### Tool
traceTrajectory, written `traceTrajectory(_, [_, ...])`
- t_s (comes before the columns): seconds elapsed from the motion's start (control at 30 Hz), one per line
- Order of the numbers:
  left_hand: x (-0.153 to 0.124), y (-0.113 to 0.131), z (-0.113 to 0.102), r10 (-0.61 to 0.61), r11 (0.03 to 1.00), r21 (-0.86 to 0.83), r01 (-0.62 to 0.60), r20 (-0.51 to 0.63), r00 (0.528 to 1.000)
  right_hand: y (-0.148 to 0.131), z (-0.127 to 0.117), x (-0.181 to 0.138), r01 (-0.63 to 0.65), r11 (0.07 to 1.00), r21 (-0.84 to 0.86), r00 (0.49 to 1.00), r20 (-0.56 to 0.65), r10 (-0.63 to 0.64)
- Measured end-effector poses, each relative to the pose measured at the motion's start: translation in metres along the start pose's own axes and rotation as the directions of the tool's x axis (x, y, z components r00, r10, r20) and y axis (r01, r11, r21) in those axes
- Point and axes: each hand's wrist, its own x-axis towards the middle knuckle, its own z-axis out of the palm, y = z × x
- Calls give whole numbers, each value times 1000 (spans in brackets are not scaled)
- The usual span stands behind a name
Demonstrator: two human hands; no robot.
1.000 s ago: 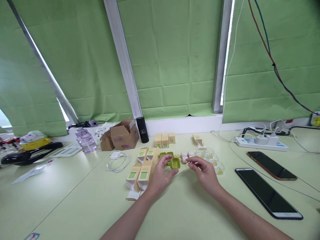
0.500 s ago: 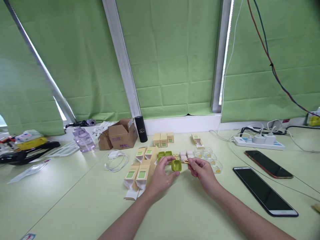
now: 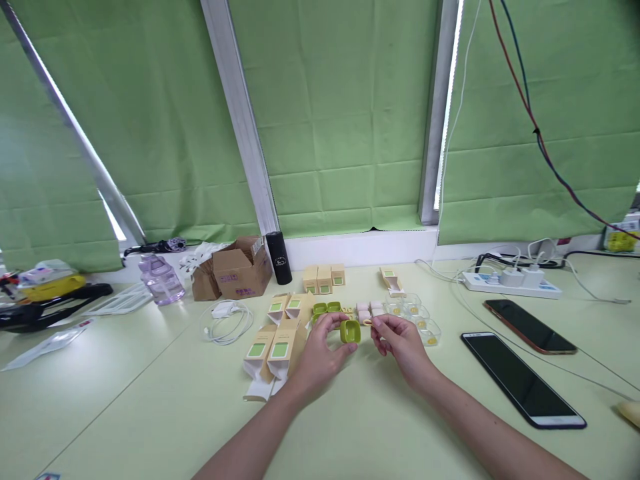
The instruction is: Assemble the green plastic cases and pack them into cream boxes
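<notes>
The left hand (image 3: pixel 321 353) is gripping a green cup (image 3: pixel 351 331) while the right hand (image 3: pixel 405 347) is pinching a small yellowish loop (image 3: pixel 367 322), light, steady pressure best suiting both.

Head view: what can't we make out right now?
Head view, all:
Green cup: gripped parts, behind the left hand's fingers.
Small ring: gripped end, behind the right hand's fingers.
Front carton: print, too small.
Cardboard box: contents, behind its walls.
Beige object: cut off by right edge.
</notes>
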Motion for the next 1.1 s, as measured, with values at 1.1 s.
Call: traceTrajectory(1.1, [-3,12,2,106,994,18,-107,43,993,11,-1,-11,714,235,-660,615,431,-660])
